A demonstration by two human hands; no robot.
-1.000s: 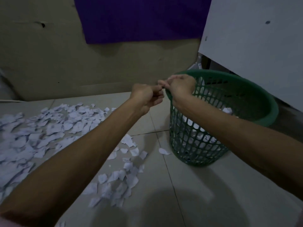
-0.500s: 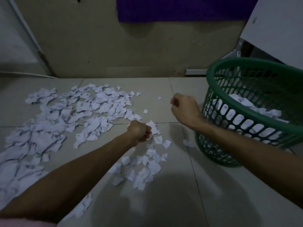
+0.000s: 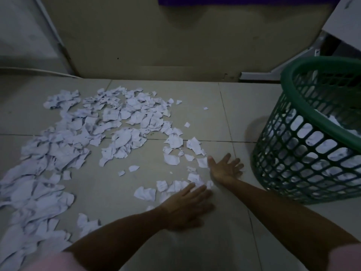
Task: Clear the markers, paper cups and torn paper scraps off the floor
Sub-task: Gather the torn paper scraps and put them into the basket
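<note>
Torn white paper scraps (image 3: pixel 93 137) cover the tiled floor in a wide spread at the left and middle. A smaller patch of scraps (image 3: pixel 175 184) lies near my hands. My left hand (image 3: pixel 187 204) rests flat, palm down, on the floor with its fingertips on this patch. My right hand (image 3: pixel 224 169) is open, palm turned up and to the left, fingers spread, at the right edge of the same patch. Neither hand holds anything. A green plastic mesh basket (image 3: pixel 293 98) stands at the right with paper scraps inside. No markers or cups are in view.
A beige wall (image 3: pixel 156 45) closes the far side of the floor. A pale door or panel (image 3: pixel 25 32) with a cable along its base stands at far left. A white board (image 3: pixel 345 22) leans behind the basket. Bare tiles (image 3: pixel 224 241) lie between my forearms.
Both hands came away from the basket rim, dropped to the floor and went from closed fists to open. The view swung left and down toward the scraps.
</note>
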